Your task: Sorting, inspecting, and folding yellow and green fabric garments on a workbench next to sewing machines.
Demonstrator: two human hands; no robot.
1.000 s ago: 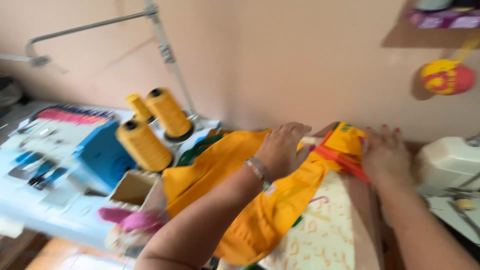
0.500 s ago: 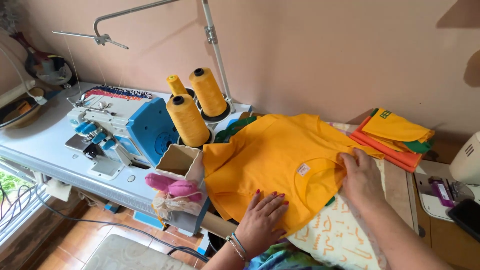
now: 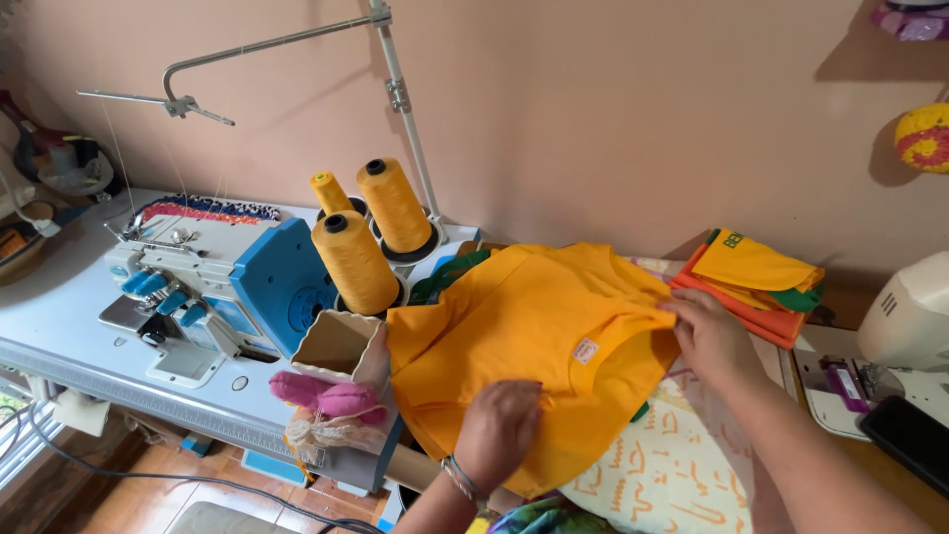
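A yellow-orange shirt [image 3: 524, 316] lies spread over a patterned cream cloth [image 3: 652, 465], its neck opening and small label toward the right. My left hand [image 3: 499, 430] rests on the shirt's near edge, fingers curled into the fabric. My right hand [image 3: 707, 336] presses and pinches the shirt's right shoulder beside the collar. Both hands hold the same garment flat.
A blue and white overlock sewing machine [image 3: 213, 287] stands at left with three yellow thread cones [image 3: 358, 259] and a thread stand [image 3: 395, 94]. Folded yellow, green and orange garments [image 3: 756, 282] lie at right. A white sewing machine [image 3: 905, 321] and dark phone [image 3: 909, 435] sit far right.
The view has steadied and lowered. My left hand slid up onto the shirt's near edge, and my right hand moved up to the shoulder by the collar. The shirt lies flatter.
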